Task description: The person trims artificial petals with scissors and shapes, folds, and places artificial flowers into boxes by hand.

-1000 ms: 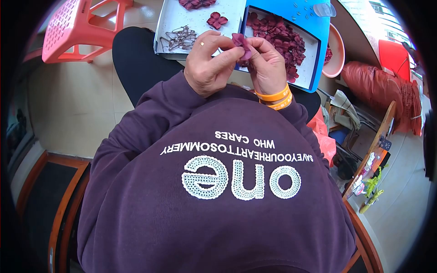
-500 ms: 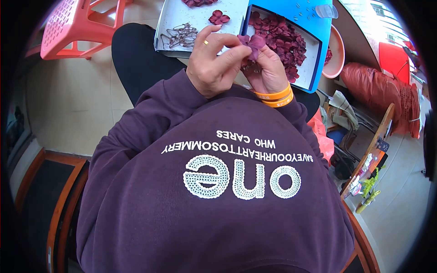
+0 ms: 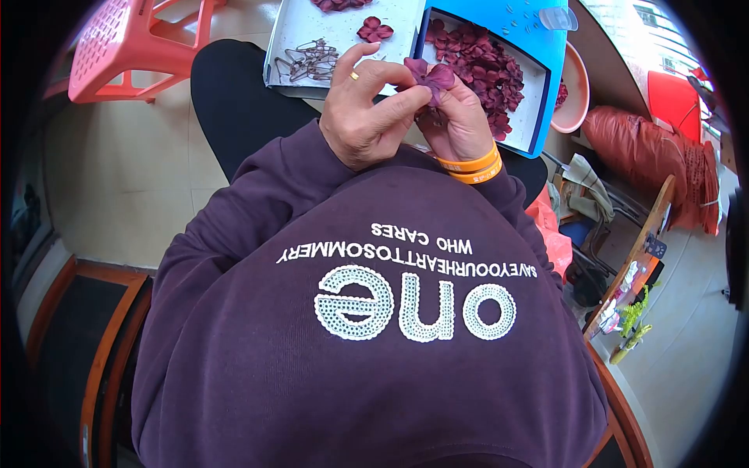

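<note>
"Head view, quick. How far along am I?"

"Partway, I'd judge. One dark red blossom is being worked between my hands. Beyond my right hand and off to its right, a big loose heap lies in the lined box; likely unhandled, so plenty left."

"Anything done?"

"Can't confirm. Just past my left hand, the white tray holds a single flower and, farther off, a cluster cut by the frame edge. Finished or waiting, can't tell. Wire-like pins sit left of my left fingertips, same tray."

"Grip?"

"Left: thumb and forefinger nearly closed, pinching the petals from the left side; little finger raised, no full fist. Right: fingers bunched in a close pinch, holding the blossom from below and right. Tips partly hidden, so whether there's a stem or pin in there, can't tell."

"Blossom's position?"

"Right between both hands, touching both, held in the air near the two boxes' adjoining edges."
</note>
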